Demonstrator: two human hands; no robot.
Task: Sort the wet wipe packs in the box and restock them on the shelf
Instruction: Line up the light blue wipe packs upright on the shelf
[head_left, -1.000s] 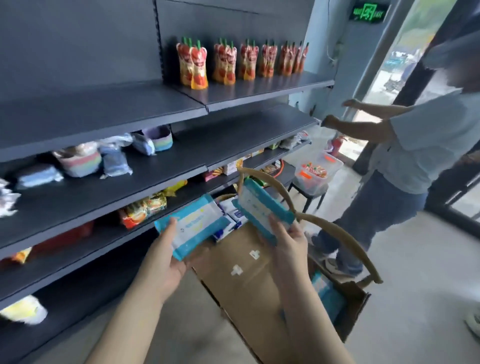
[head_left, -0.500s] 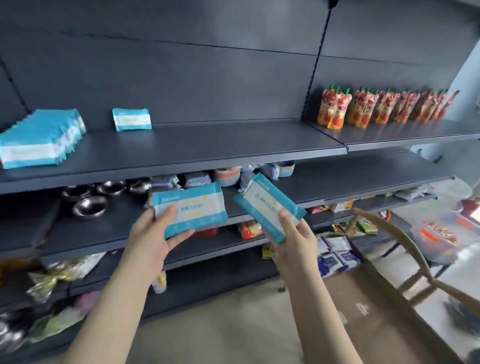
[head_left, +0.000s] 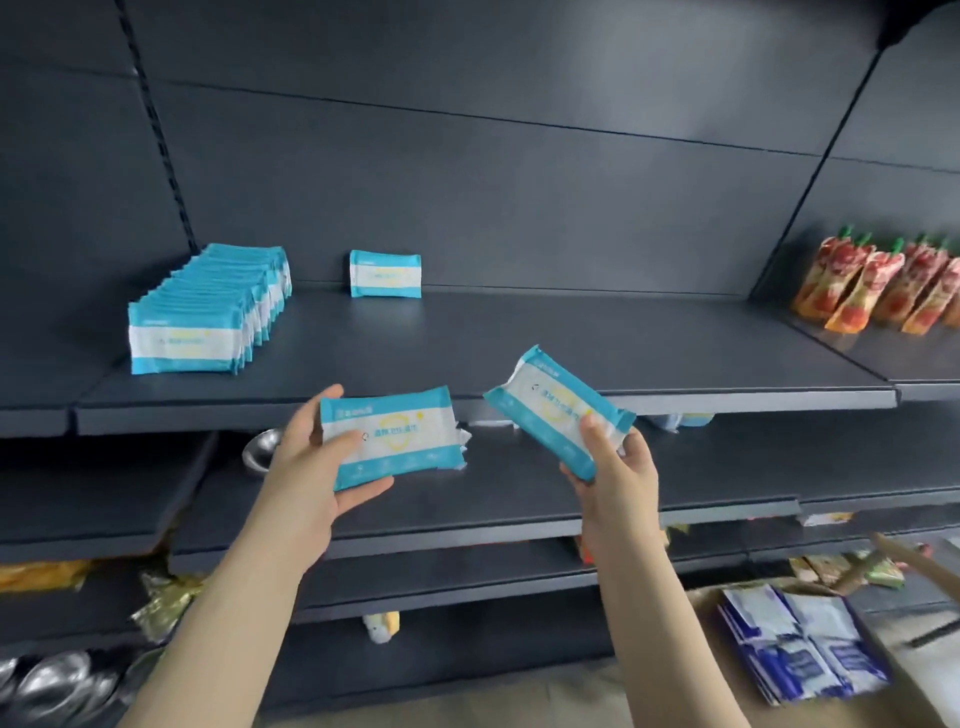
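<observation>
Gripped label-out just below shelf front edge: left pack in left hand, right pack in right hand (presumably to queue before lone pack at rear edge).

Faces a dark grey metal back panel, seamed with thin horizontal lines, from 9 to 3 o'clock. Shows a slotted upright at 11 o'clock, a panel joint at 2 o'clock. Matte dark shelf at centre, lower tiers stepping toward 6 o'clock. Pale floor at 6 o'clock. Soft, even light.
</observation>
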